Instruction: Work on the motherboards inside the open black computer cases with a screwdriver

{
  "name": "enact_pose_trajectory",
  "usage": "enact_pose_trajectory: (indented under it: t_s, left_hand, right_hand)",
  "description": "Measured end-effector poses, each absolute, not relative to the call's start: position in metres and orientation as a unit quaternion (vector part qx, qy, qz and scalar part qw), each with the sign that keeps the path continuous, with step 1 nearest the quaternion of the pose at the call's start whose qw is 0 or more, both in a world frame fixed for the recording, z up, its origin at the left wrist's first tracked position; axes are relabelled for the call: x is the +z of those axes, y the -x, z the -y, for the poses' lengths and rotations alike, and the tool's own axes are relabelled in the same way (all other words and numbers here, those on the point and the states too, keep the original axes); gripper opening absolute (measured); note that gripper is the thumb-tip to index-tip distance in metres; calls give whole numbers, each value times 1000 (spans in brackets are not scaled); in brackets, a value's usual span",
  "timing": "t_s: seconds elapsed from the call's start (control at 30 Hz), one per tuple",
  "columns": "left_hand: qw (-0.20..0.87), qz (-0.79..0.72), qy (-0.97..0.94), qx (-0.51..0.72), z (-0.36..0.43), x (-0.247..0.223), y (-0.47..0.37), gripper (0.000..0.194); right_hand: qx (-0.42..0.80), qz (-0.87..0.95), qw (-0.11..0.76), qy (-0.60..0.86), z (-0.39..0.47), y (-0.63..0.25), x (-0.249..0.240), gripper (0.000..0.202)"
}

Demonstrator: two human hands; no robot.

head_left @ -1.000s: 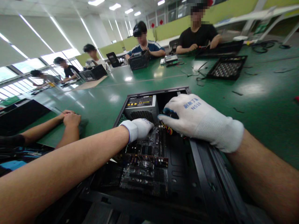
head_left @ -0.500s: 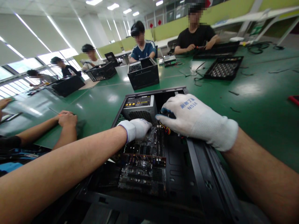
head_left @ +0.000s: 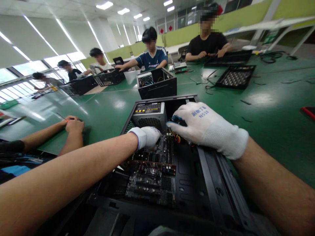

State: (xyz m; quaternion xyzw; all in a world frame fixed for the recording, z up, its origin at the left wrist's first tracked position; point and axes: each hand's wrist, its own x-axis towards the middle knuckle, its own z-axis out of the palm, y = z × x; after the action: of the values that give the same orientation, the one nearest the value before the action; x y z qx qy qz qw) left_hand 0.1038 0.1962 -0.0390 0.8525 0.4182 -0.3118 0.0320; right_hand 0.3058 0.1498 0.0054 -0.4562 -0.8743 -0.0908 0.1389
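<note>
Though I cannot tell either grasp, left hand [head_left: 149,137] and right hand [head_left: 197,123] are resting near cables [head_left: 176,136], probably limp, best held at their ends

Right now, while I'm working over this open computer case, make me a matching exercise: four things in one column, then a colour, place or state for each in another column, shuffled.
Things:
1. Power supply
2. Loose wires
3. Tabletop
4. Your right hand

Descriptions:
A. Plain green
B. Gloved in white, with blue N518 lettering
C. In the far left corner of the open case
D. Red and yellow strands beside a thumb

Right pairs: 1-C, 2-D, 3-A, 4-B
</note>
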Motion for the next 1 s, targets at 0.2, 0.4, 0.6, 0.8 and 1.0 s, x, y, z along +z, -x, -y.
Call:
enact_pose_trajectory:
  t_s: [0.2, 0.4, 0.6, 0.8, 1.0]
  left_hand:
    - [45, -431, -857, -281, -196, -38, -103, 57]
    - [38, -420, -852, -310, -196, -38, -105, 46]
    - [46, -429, -852, -298, -196, -39, -103, 52]
    - [66, -445, -859, -244, -191, -25, -102, 71]
    - [91, -450, -878, -134, -179, -10, -94, 46]
  right_hand:
    - [-92, 872, 145, 458, -150, -305, 6, 50]
    - [-93, 875, 145, 452, -150, -306, 4, 50]
    - [-83, 875, 170, 447, -152, -309, 1, 49]
    - [-7, 865, 235, 444, -150, -307, 7, 42]
    - [99, 683, 438, 576, -123, -332, -20, 75]
